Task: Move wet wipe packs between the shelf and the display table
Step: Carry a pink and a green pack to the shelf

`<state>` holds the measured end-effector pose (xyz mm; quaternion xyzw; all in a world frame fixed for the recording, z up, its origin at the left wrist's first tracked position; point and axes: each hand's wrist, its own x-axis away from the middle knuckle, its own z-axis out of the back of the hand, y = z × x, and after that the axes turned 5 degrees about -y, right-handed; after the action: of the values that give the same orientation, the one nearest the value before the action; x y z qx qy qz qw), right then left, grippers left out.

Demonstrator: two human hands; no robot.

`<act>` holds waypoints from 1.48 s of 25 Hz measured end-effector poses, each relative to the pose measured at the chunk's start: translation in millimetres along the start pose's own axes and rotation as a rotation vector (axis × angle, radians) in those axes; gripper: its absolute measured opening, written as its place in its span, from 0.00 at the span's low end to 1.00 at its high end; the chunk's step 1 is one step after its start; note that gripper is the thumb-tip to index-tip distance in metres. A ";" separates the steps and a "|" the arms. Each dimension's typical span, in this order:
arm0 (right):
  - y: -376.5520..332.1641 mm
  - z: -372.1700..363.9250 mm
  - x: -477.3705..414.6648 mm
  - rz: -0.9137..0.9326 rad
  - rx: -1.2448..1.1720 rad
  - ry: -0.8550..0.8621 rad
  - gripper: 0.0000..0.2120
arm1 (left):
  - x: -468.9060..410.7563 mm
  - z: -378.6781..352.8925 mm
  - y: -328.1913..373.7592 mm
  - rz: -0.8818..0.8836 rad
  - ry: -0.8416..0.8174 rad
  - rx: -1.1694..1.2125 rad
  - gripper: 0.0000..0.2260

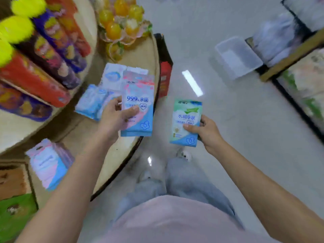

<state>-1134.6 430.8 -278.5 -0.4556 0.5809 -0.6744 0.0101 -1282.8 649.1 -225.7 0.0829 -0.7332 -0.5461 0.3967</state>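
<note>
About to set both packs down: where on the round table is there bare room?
Bare wood on the round table runs along its near rim, between the wipe stack and the loose packs. Crowded farther in: jelly cups and snack boxes.

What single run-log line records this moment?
left hand: holds pink-blue pack | right hand: holds green pack | over: display table edge

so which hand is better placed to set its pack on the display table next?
Left, probably. The left hand holds the pink-and-blue pack over the display table, beside packs lying there. The right hand holds the green pack out over the floor.
</note>
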 end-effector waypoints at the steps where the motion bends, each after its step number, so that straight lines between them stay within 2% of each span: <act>1: 5.4 31.9 12.3 0.015 -0.062 0.078 0.17 | -12.7 -37.7 9.8 -0.013 -0.084 -0.055 0.22; 4: 20.9 112.4 42.0 0.038 -0.216 0.280 0.18 | -42.5 -147.8 28.5 -0.062 -0.303 -0.180 0.14; 7: 31.4 199.0 67.7 0.043 -0.341 0.467 0.18 | -62.0 -266.3 27.8 -0.032 -0.470 -0.269 0.22; 12: 1.6 360.0 101.8 0.118 -0.388 0.670 0.16 | -67.8 -455.6 -4.2 0.017 -0.696 -0.303 0.18; 17: -45.1 496.9 114.4 0.219 -0.398 0.827 0.16 | -70.7 -598.4 -28.5 0.099 -0.842 -0.354 0.12; 23: -74.6 631.5 86.5 0.236 -0.483 0.974 0.16 | -128.4 -767.9 -32.4 0.136 -0.996 -0.423 0.15; 29: -103.7 745.3 70.0 0.238 -0.714 1.140 0.13 | -172.7 -969.6 18.8 0.084 -1.216 -0.517 0.14; 33: -113.2 816.5 67.5 0.269 -0.795 1.214 0.12 | -172.5 -1084.6 39.6 0.038 -1.278 -0.511 0.15; 37: -122.3 912.9 70.8 0.324 -0.768 1.237 0.12 | -171.9 -1190.4 43.5 -0.010 -1.299 -0.445 0.18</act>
<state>-541.2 -274.8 -221.1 0.1268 0.7352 -0.5474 -0.3792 -353.5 -113.5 -166.6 -0.3414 -0.6923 -0.6245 -0.1187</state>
